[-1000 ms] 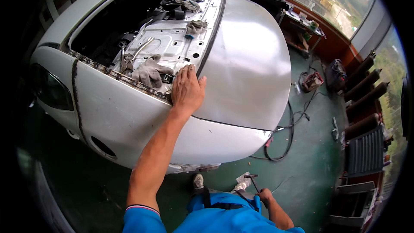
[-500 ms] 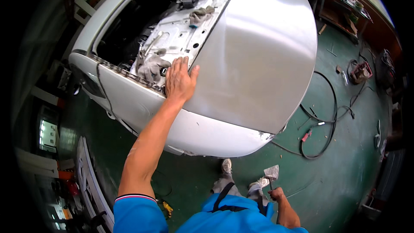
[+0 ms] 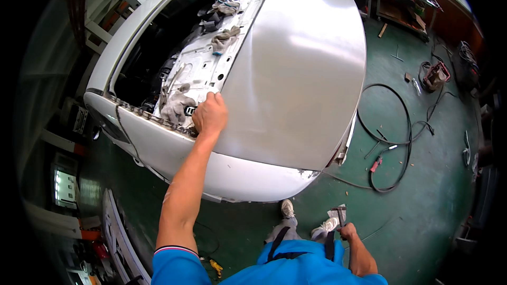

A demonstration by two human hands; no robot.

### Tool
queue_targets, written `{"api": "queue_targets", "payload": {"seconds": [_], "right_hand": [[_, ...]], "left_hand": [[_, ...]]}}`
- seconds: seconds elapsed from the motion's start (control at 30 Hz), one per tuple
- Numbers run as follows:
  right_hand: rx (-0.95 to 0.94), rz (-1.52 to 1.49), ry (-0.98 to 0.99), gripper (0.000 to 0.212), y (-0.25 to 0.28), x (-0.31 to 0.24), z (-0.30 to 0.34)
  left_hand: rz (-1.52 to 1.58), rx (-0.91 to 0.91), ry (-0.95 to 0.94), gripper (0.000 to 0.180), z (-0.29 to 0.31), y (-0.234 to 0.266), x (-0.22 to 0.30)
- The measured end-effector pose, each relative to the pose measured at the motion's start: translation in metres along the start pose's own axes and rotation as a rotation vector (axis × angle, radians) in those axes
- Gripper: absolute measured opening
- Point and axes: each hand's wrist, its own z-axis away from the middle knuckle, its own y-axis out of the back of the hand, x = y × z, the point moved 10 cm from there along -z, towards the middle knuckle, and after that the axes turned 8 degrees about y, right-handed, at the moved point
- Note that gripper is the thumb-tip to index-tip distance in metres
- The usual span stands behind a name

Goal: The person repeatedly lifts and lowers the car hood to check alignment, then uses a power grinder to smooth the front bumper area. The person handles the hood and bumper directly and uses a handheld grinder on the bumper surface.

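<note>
My left hand point(image 3: 210, 115) is closed, its curled fingers at the front corner of the bare-metal trunk lid point(image 3: 296, 79). Whether they grip the lid's edge or something small is hidden. Just left of it, a grey work glove point(image 3: 176, 108) and a small black item lie on the white parcel shelf panel point(image 3: 203, 60). Low by my leg, my right hand point(image 3: 347, 230) is wrapped round the dark handle of a tool with a broad, flat grey metal head point(image 3: 338, 213). The white car body point(image 3: 253, 174) stands in front of me.
More gloves point(image 3: 226, 39) lie farther along the shelf panel. A black cable point(image 3: 409, 142) loops over the green floor at right, near a red machine point(image 3: 436, 77). A workbench point(image 3: 404, 2) stands far right. A yellow tool point(image 3: 215, 268) and a long white panel point(image 3: 122, 237) lie at lower left.
My left hand has gone from lying flat with fingers stretched to a closed hand at the lid's corner. The right-hand tool has turned, its head now nearly edge-on. The view has shifted slightly.
</note>
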Motion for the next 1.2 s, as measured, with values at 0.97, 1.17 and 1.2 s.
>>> {"api": "queue_targets", "payload": {"seconds": [0.97, 1.17, 1.2], "right_hand": [[0.132, -0.078, -0.106, 0.038, -0.046, 0.025, -0.232], [0.175, -0.160, -0.223, 0.035, -0.019, 0.087, -0.240], [0.203, -0.141, -0.232, 0.034, -0.014, 0.100, -0.234]], "left_hand": [[0.339, -0.261, 0.006, 0.050, -0.054, -0.040, -0.053], [0.347, -0.192, 0.115, 0.056, -0.030, -0.042, -0.038], [0.366, -0.208, 0.130, 0.056, -0.028, -0.043, -0.034]]}}
